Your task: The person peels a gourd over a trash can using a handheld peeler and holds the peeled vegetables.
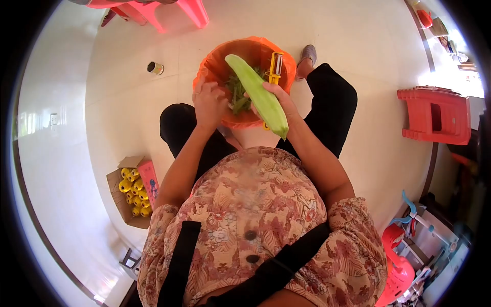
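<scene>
A long, pale green peeled gourd (258,92) is tilted over an orange-lined bin (239,124), its lower end toward my body. My right hand (281,100) is wrapped round it from the right. The same hand also has a yellow peeler (275,69), whose blade end sticks up beside the gourd; part of its handle is hidden. At the bin's left rim is my left hand (209,102), fingers loosely bent and slightly apart, with nothing visible in them. Green peelings (238,94) lie inside the bin, partly covered by the gourd.
The bin stands between my knees. A small can (155,68) lies on the floor at the upper left. To the left is a cardboard box (120,197) of yellow-wrapped items. Red stools (434,115) are stacked at right; a pink stool (192,13) stands ahead.
</scene>
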The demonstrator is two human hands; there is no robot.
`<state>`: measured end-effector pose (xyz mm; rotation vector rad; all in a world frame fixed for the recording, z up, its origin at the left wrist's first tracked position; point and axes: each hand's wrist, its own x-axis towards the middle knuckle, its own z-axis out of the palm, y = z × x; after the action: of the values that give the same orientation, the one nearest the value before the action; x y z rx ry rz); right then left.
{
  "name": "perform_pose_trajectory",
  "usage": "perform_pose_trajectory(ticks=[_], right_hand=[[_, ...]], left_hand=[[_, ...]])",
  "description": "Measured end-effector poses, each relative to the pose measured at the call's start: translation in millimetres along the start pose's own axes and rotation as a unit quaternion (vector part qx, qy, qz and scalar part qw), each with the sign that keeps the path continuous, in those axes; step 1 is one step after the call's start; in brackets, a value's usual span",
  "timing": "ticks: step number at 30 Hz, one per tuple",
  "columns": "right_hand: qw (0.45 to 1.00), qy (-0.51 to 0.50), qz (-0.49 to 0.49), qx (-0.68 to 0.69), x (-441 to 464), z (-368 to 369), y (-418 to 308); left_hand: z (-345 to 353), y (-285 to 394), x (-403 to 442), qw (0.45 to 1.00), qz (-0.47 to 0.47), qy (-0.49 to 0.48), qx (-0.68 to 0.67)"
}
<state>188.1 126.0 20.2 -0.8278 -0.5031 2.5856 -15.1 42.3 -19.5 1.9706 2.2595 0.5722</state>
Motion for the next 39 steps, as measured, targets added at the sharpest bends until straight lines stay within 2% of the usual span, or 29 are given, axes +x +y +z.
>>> perform_pose_trajectory(ticks=[3, 6, 9, 10, 12, 15, 16, 18, 19, 22, 23, 24, 25, 26, 28, 30, 31, 34, 36, 39], right_hand=[[1.0, 0.003, 0.019, 0.015, 5.0, -4.8, 5.0], [0.998, 0.005, 0.034, 0.054, 8.8, 2.9, 14.3], [0.995, -0.047, 0.05, 0.074, 17.9, 7.1, 22.4], [0.993, -0.073, 0.056, 0.076, 20.1, 7.5, 24.3], [0.996, -0.052, 0.063, 0.044, 16.5, 13.9, 21.9], [0.997, -0.011, 0.065, 0.025, 8.4, 29.1, 12.8], [0.998, 0.003, 0.065, 0.024, 7.6, 31.4, 11.1], [0.986, -0.132, 0.085, 0.056, 15.8, 11.7, 15.4], [0.973, -0.198, 0.095, 0.072, 19.2, 3.3, 17.4], [0.967, -0.234, 0.035, 0.094, 23.4, 0.9, 16.9], [0.997, -0.057, 0.034, 0.029, 19.2, 0.2, 9.4], [1.0, -0.011, 0.012, 0.003, 12.7, 7.0, 0.3], [0.999, 0.035, -0.011, -0.022, 6.2, 13.9, -7.7], [0.995, 0.083, -0.032, -0.047, 0.5, 19.2, -12.8], [0.976, 0.105, -0.112, -0.153, -3.2, 19.8, -14.1], [0.943, 0.112, -0.19, -0.25, -1.7, 12.9, -13.2], [0.944, 0.118, -0.185, -0.247, -2.5, 12.0, -13.8], [0.936, 0.135, -0.179, -0.27, -5.3, 10.0, -9.8], [0.913, 0.144, -0.186, -0.334, -5.6, 5.3, 0.2], [0.825, 0.138, -0.275, -0.475, -0.1, -5.4, 26.0]], left_hand=[[-40.8, 46.6, 9.2, 0.991, 0.042, 0.117, -0.041], [-51.3, 53.8, 12.9, 0.972, 0.209, 0.106, -0.024], [-66.2, 64.2, 16.7, 0.953, 0.303, 0.021, -0.018], [-67.0, 62.5, 18.0, 0.953, 0.3, 0.007, -0.037], [-67.5, 58.7, 21.7, 0.952, 0.295, -0.022, -0.078], [-75.3, 57.6, 23.3, 0.955, 0.293, -0.007, -0.048], [-78.5, 57.1, 24.1, 0.958, 0.284, -0.035, -0.034], [-86.3, 55.0, 26.1, 0.96, 0.264, -0.092, -0.002], [-90.4, 54.5, 26.6, 0.966, 0.23, -0.115, -0.038], [-101.8, 52.4, 23.1, 0.969, 0.134, -0.166, -0.126], [-104.1, 49.9, 19.4, 0.968, 0.105, -0.174, -0.144], [-106.5, 46.3, 16.7, 0.967, 0.076, -0.184, -0.162], [-109.3, 40.8, 15.5, 0.953, 0.048, -0.234, -0.186], [-111.6, 35.2, 14.5, 0.942, 0.055, -0.245, -0.225], [-115.0, 27.4, 13.2, 0.913, 0.068, -0.265, -0.303], [-121.6, 28.5, 12.7, 0.818, -0.068, -0.333, -0.465], [-124.5, 28.9, 12.6, 0.752, -0.135, -0.359, -0.536], [-121.1, 21.5, 9.2, 0.666, -0.25, -0.372, -0.596], [-110.2, 14.3, 5.8, 0.675, -0.255, -0.374, -0.583], [-95.1, 8.9, -2.0, 0.687, -0.28, -0.364, -0.563]])
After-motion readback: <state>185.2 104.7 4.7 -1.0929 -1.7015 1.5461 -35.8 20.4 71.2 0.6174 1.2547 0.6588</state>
